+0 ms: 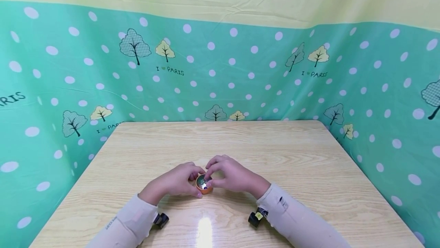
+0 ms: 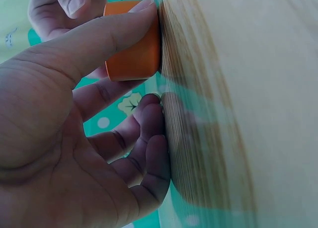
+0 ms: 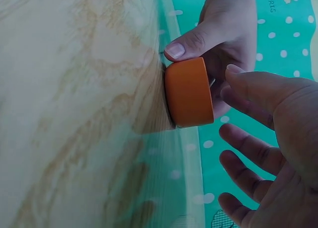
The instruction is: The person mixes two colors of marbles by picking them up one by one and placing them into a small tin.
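Observation:
A small orange round cup (image 1: 204, 190) stands upright on the wooden table, its open top showing a shiny, dark greenish interior with small bits in it. My left hand (image 1: 180, 179) holds it by the side, thumb along the near wall and index finger round the far wall; the other left fingers curl loosely by the tabletop (image 2: 238, 114). Over the cup's mouth is my right hand (image 1: 232, 175), with its thumb and index fingertips right at the rim. In the right wrist view the right fingers (image 3: 248, 178) are spread and loosely bent, and nothing shows between them.
A polka-dot green and yellow curtain (image 1: 220, 68) with printed trees hangs round the back and both sides of the table. Small black wrist devices, left (image 1: 160, 220) and right (image 1: 256, 217), stick out below the sleeves. Light glares on the near tabletop.

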Motion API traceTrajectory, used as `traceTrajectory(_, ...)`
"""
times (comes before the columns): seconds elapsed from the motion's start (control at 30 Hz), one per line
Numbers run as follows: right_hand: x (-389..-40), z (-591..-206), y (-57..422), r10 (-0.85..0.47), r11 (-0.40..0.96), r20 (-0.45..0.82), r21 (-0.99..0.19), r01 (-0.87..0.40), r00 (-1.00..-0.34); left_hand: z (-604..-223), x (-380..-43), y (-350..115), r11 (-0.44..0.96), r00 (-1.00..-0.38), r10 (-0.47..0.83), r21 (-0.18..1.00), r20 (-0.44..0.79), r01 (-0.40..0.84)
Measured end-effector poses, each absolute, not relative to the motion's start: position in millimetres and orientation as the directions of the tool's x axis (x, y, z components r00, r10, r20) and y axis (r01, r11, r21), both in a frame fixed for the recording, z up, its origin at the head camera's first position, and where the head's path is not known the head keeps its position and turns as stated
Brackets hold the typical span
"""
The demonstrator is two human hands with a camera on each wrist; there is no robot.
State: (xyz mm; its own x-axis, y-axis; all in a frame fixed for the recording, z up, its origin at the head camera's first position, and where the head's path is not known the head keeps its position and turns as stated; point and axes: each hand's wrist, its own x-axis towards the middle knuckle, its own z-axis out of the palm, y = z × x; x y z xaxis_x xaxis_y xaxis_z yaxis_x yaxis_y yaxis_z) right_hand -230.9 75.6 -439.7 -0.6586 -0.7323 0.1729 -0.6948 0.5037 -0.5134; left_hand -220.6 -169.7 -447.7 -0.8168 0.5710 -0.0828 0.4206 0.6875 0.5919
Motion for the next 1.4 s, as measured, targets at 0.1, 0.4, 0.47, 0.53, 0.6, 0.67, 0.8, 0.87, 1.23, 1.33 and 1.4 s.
traceTrajectory(0.1, -233, -439, 77, -0.731, 0.503, 0.178, -0.511, -0.696, -0.659, -448, -220, -170, 0.688, -0.816, 0.571, 0.591, -0.083, 0.421)
traceTrajectory(0.4, -239, -429, 86, -0.719, 0.502, 0.18, -0.534, -0.68, -0.672, -449, -222, -170, 0.685, -0.82, 0.566, 0.603, -0.086, 0.409)
traceTrajectory(0.47, -240, -426, 90, -0.723, 0.503, 0.171, -0.535, -0.679, -0.67, -450, -222, -170, 0.684, -0.82, 0.566, 0.604, -0.084, 0.41)
traceTrajectory(0.53, -241, -424, 93, -0.729, 0.501, 0.159, -0.537, -0.678, -0.665, -450, -222, -170, 0.683, -0.819, 0.568, 0.601, -0.08, 0.415)
traceTrajectory(0.6, -242, -421, 96, -0.733, 0.502, 0.141, -0.548, -0.669, -0.665, -450, -222, -170, 0.681, -0.819, 0.569, 0.602, -0.076, 0.418)
traceTrajectory(0.67, -243, -418, 100, -0.735, 0.503, 0.124, -0.561, -0.658, -0.667, -451, -223, -170, 0.677, -0.817, 0.572, 0.603, -0.072, 0.421)
traceTrajectory(0.8, -245, -414, 105, -0.734, 0.513, 0.091, -0.576, -0.636, -0.673, -451, -224, -170, 0.677, -0.818, 0.57, 0.608, -0.076, 0.416)
traceTrajectory(0.87, -247, -414, 108, -0.737, 0.515, 0.079, -0.577, -0.634, -0.671, -452, -223, -170, 0.681, -0.821, 0.565, 0.608, -0.081, 0.409)
traceTrajectory(1.23, -258, -417, 127, -0.749, 0.526, -0.037, -0.64, -0.56, -0.661, -449, -221, -169, 0.691, -0.83, 0.551, 0.606, -0.09, 0.394)
traceTrajectory(1.33, -262, -419, 134, -0.736, 0.536, -0.065, -0.664, -0.521, -0.674, -449, -221, -169, 0.697, -0.829, 0.551, 0.596, -0.089, 0.399)
traceTrajectory(1.4, -265, -419, 138, -0.729, 0.539, -0.076, -0.676, -0.503, -0.68, -449, -221, -169, 0.698, -0.83, 0.551, 0.595, -0.088, 0.4)
